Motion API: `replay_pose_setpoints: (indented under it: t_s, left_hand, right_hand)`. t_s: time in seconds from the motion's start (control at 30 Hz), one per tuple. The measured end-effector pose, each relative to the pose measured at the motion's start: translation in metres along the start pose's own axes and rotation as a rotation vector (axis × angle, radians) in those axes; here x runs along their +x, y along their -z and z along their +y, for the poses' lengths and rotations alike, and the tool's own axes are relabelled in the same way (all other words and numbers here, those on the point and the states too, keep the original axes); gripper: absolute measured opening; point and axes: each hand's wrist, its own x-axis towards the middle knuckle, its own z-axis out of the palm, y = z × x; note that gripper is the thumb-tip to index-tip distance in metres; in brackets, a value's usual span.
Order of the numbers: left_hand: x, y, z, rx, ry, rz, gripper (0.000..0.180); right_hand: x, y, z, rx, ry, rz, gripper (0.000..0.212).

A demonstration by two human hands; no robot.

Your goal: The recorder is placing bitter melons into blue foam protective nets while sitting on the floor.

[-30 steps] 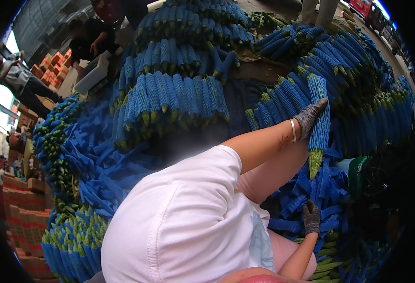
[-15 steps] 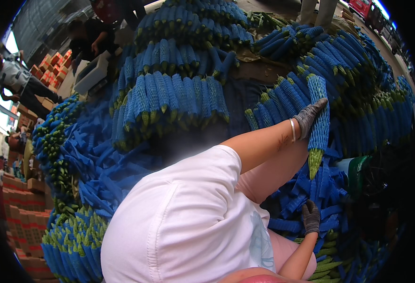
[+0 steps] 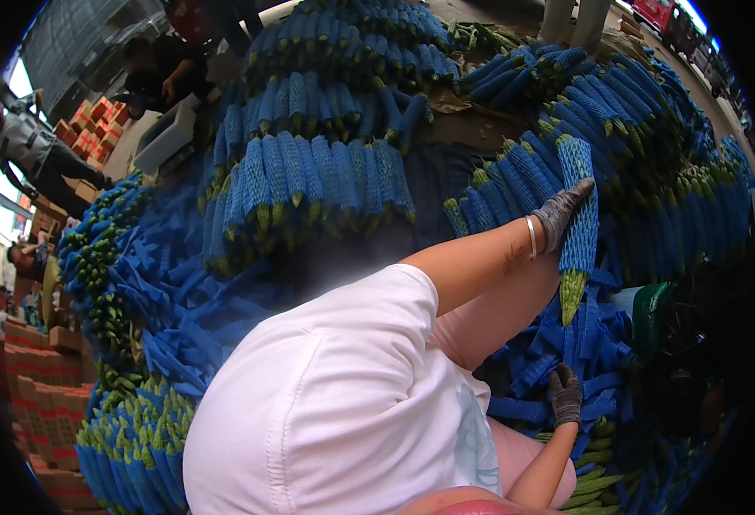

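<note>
My left hand (image 3: 561,216), in a dark grey glove, is closed around a bitter melon (image 3: 573,296) in a blue foam net sleeve (image 3: 577,223). The melon's bare green tip points toward me. Lower down, my right hand (image 3: 565,396), also gloved, has its fingers curled at a heap of loose blue foam net sleeves (image 3: 599,339). Whatever its fingers hold is hidden. Beyond my left hand lie rows of sleeved bitter melons (image 3: 515,184). Bare green melons (image 3: 596,476) lie below my right hand.
Stacked sleeved melons (image 3: 309,176) rise ahead, with more blue sleeves (image 3: 188,275) at left. A green-rimmed container (image 3: 648,318) stands to the right. Cartons (image 3: 47,386) line the far left. A grey plastic crate (image 3: 167,137) sits near a crouching person (image 3: 175,73); another person (image 3: 38,154) stands behind.
Both my hands and the sleeved melon keep nearly the same place. In the left background, the standing person's arm has shifted.
</note>
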Motion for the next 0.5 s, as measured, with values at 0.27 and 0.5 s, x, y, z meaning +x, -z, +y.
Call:
replay_pose_setpoints:
  t_s: [0.27, 0.5]
  left_hand:
    - [-0.0043, -0.0014, 0.0025, -0.001, -0.014, -0.023, 0.061]
    - [0.0024, 0.0021, 0.0005, 0.007, -0.005, -0.009, 0.061]
  right_hand:
    - [0.0012, 0.0010, -0.0059, 0.036, -0.029, -0.020, 0.042]
    - [0.0025, 0.0002, -0.0021, 0.053, -0.022, -0.017, 0.041]
